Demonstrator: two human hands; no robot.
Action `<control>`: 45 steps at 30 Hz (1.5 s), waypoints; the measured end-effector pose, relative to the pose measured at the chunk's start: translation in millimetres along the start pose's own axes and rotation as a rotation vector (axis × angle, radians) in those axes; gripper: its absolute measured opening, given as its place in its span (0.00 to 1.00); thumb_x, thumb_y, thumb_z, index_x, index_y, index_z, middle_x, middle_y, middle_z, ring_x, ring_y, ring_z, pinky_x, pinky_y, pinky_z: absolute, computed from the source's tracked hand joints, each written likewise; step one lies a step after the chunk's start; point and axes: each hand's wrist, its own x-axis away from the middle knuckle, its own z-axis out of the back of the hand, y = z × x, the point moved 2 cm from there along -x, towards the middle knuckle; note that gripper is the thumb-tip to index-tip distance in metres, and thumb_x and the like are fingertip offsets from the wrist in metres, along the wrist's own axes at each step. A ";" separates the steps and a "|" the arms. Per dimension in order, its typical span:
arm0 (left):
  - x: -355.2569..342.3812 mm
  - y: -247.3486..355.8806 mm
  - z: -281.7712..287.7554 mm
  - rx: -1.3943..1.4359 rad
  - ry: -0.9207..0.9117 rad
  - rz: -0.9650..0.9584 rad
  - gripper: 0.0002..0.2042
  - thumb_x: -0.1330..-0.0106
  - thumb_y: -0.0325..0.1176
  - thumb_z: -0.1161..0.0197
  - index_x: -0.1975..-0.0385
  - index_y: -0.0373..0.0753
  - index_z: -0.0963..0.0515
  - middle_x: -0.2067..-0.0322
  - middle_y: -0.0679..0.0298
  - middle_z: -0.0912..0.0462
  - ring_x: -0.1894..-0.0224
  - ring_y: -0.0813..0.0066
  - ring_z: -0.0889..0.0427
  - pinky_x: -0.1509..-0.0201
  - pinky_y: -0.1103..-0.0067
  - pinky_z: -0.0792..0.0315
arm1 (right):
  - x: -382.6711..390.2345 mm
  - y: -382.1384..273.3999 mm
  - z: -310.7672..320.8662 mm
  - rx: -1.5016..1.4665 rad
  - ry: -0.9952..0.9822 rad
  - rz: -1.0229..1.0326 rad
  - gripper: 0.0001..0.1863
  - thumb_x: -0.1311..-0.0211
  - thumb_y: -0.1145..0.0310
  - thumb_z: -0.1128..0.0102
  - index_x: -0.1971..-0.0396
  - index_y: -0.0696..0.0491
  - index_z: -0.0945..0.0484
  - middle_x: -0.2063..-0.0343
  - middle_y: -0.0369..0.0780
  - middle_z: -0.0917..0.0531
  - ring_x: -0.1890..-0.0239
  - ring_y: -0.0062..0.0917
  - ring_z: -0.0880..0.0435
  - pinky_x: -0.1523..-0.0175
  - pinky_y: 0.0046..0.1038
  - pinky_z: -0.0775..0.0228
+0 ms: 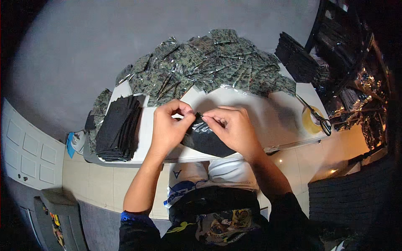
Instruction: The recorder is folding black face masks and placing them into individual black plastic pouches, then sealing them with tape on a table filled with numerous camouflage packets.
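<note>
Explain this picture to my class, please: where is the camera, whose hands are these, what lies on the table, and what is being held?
No machine is at work here: a person uses two bare hands. The single picture comes from a wide camera worn on that person's head, looking down, so straight edges bend. The left hand and right hand together pinch the top edge of a dark shiny pouch with their fingers. On the white table lie a stack of black cloth pieces, a heap of camouflage-patterned packets in clear wrap, and a tape roll with scissors on it.
</note>
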 end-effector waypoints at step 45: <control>-7.6 6.4 8.9 0.277 -0.229 -0.109 0.11 0.31 0.21 0.26 0.51 0.31 0.14 0.62 0.64 0.11 0.58 0.78 0.12 0.47 0.77 0.17 | -3.3 0.0 5.4 -0.011 0.002 0.080 0.06 0.30 0.70 0.27 0.64 0.58 0.13 0.73 0.42 0.15 0.74 0.31 0.16 0.65 0.33 0.25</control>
